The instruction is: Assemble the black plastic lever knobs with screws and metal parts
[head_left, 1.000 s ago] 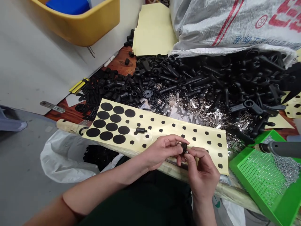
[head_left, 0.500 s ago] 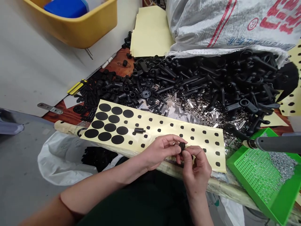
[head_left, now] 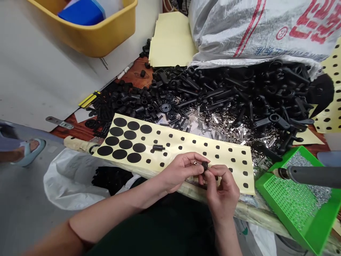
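Observation:
My left hand point(head_left: 181, 170) and my right hand point(head_left: 222, 190) meet over the near edge of a pale yellow sheet point(head_left: 186, 145) dotted with black stickers. Both pinch one small black plastic part point(head_left: 205, 165) between their fingertips; a bit of metal shows beside it in the left fingers. A single black cylinder part point(head_left: 158, 147) lies on the sheet, left of my hands. Behind the sheet is a big heap of black plastic handles point(head_left: 239, 92) and a scatter of small shiny metal pieces point(head_left: 226, 124).
A green perforated tray point(head_left: 295, 199) with small metal screws stands at the right, a grey tool point(head_left: 311, 175) lying over it. A yellow bin point(head_left: 87, 32) sits at the back left, a woven sack point(head_left: 253, 28) behind. A sandalled foot point(head_left: 26, 149) shows on the left floor.
My hands stay together on the small black part, fingers shifting slightly. The view has drifted a little, and a person's foot has come into view at the left.

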A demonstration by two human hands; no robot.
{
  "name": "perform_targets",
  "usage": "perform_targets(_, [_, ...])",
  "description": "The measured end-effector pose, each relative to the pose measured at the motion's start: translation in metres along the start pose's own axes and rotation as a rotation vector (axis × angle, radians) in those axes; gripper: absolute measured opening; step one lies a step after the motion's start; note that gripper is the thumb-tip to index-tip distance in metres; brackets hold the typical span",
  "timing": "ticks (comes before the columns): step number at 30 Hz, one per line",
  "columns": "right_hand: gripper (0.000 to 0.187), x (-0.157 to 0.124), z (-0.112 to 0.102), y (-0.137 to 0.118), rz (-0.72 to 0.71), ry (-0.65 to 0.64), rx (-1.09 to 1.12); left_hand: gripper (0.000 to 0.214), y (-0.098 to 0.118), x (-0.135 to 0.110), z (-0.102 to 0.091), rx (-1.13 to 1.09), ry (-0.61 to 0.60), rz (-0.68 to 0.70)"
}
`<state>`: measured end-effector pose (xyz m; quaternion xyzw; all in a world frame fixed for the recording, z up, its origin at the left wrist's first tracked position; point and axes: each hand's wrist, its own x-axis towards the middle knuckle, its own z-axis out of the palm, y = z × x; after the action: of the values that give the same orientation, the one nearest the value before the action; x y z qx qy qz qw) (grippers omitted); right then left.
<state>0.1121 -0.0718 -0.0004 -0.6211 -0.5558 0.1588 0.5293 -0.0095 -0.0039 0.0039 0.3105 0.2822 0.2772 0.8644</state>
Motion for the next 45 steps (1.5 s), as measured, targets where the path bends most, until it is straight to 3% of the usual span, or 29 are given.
perform_targets(18, [0.009, -0.009, 0.004, -0.002, -0.052, 0.121, -0.228, 0.020, -0.003, -0.004, 0.003, 0.049, -0.001, 0.080])
perform_targets(27, [0.013, -0.005, 0.003, -0.001, -0.215, 0.147, -0.315, 0.018, -0.003, -0.005, 0.004, 0.105, 0.002, 0.106])
perform_targets(34, [0.009, -0.005, 0.000, -0.008, -0.115, 0.130, -0.341, 0.019, -0.003, -0.005, 0.003, 0.100, 0.015, 0.099])
perform_targets(39, [0.009, -0.003, -0.001, -0.009, -0.143, 0.133, -0.361, 0.020, -0.005, -0.006, 0.003, 0.095, 0.026, 0.109])
perform_targets(45, [0.009, -0.001, -0.006, -0.007, -0.086, 0.066, -0.229, 0.022, -0.002, -0.004, 0.002, 0.027, 0.015, 0.090])
